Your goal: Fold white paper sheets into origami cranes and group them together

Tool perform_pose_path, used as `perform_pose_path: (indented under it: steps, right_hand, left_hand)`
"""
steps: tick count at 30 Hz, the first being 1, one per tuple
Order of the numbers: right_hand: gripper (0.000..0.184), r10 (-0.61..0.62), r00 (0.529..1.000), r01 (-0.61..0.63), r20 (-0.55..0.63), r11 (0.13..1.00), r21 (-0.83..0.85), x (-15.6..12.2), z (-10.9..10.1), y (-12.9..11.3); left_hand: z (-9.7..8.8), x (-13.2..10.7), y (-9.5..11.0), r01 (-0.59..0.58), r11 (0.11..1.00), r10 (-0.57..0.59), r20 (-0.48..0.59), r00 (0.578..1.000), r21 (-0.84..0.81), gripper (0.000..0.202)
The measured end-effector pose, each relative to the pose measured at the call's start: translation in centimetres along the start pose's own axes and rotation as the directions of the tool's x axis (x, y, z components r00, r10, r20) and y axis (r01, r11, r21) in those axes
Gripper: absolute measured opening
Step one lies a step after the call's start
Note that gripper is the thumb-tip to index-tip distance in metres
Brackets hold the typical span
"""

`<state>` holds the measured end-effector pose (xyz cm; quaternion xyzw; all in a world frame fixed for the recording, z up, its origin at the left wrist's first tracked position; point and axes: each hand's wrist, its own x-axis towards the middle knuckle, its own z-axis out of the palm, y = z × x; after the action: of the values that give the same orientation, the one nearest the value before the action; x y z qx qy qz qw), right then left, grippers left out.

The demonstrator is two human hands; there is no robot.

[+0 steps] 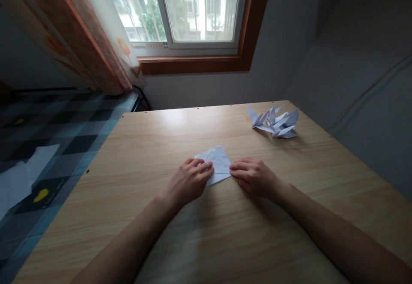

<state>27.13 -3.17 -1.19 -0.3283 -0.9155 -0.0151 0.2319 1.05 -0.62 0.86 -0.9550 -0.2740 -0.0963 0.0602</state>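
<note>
A small folded sheet of white paper (220,160) lies flat on the wooden table, with crease lines across its face. My left hand (193,176) rests over its left part, the fingers close together and pressing down on it. At the paper's right corner, my right hand (252,174) pinches the edge between thumb and fingers. The left corner of the paper is hidden under my left fingers.
Several folded white paper cranes (277,123) stand together near the far right of the table (154,146). To the left, loose white paper sheets (41,161) lie on a checked bedspread (80,129). Beyond the table are a window (199,13) and a curtain (83,31).
</note>
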Motion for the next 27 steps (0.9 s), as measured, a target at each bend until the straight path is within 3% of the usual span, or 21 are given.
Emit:
perform_pose_path:
  steps: [5,9,13,18,22,27]
  right_hand:
    - [0.018,-0.051,0.997,0.05,0.059,0.998,0.034,0.5,-0.2,-2.0]
    - [0.018,-0.196,0.978,0.194,0.075,0.98,0.035,1.2,0.6,-4.0]
    - [0.021,-0.289,0.957,0.289,-0.007,0.955,0.063,1.4,1.7,-4.0]
    - [0.026,-0.126,0.984,0.138,-0.127,0.987,0.086,0.6,1.7,-1.6]
    - [0.041,0.042,0.991,-0.034,-0.127,0.998,0.06,0.2,1.2,0.0]
    - [0.03,0.06,0.994,-0.046,-0.096,0.989,0.139,0.4,1.3,0.6]
  left_hand:
    - [-0.6,0.2,0.3,0.077,0.997,-0.077,-0.002,0.997,0.024,0.021]
    - [-0.4,0.1,0.0,0.133,0.991,-0.133,-0.011,0.991,0.027,0.031]
    - [-0.2,-0.2,-0.3,0.131,0.991,-0.131,0.029,0.991,0.001,0.044]
    - [-0.3,-0.6,-0.6,0.131,0.99,-0.128,0.068,0.989,-0.051,0.054]
    - [-0.1,-0.8,-1.0,0.14,0.986,-0.129,0.12,0.984,-0.087,0.062]
    - [0.2,-0.7,-1.1,0.152,0.979,-0.129,0.165,0.978,-0.134,0.065]
